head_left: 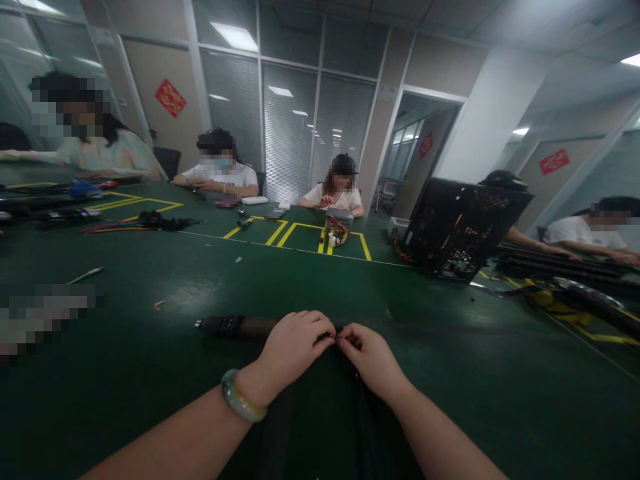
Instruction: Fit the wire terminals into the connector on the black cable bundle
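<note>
My left hand (pixel 297 347), with a jade-like bangle (pixel 243 397) on the wrist, reaches to the middle of the table, its thumb and fingers pinched together. Fingertip to fingertip with it is my right hand (pixel 373 357), also closed in a pinch. Whatever they grip between them is dark, small and mostly covered by the fingers. A thin dark cord-like strip (pixel 359 400) runs from below the right fingers toward me. Behind the left hand lies a dark electric screwdriver (pixel 233 327), its metal tip pointing left and its other end hidden.
A black computer case (pixel 465 230) stands at the right. Across the green table (pixel 190 387), a person handles a grey power supply (pixel 340 215) with wires. Cable bundles (pixel 160 221) lie at the left; black parts (pixel 545 267) lie at the right. Several people sit around.
</note>
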Tool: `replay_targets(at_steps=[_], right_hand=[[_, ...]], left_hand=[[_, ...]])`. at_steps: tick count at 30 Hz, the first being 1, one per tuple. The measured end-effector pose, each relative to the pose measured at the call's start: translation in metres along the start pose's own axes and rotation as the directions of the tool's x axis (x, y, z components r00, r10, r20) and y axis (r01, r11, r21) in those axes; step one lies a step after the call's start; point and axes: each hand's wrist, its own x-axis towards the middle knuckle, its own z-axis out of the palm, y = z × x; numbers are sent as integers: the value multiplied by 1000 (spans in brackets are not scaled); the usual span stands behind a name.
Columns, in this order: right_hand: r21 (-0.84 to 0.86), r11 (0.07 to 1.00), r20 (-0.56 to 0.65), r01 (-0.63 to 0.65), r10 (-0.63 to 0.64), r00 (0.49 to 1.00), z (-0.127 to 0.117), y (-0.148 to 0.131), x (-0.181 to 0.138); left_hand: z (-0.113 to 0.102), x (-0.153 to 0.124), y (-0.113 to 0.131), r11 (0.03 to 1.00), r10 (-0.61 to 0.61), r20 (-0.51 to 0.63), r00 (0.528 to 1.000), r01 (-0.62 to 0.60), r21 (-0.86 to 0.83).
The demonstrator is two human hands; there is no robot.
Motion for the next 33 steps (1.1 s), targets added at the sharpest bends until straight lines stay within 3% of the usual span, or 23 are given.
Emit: replay_targets(at_steps=[13, 33], right_hand=[[6, 999, 8, -43, 43, 999, -3, -5, -2], [-10, 1000, -15, -8, 8, 1000, 1, 2, 1]], left_hand=[[-3, 0, 3, 999, -35, -20, 999, 34, -10], [-1, 0, 1, 1000, -3, 5, 1000, 3, -21]])
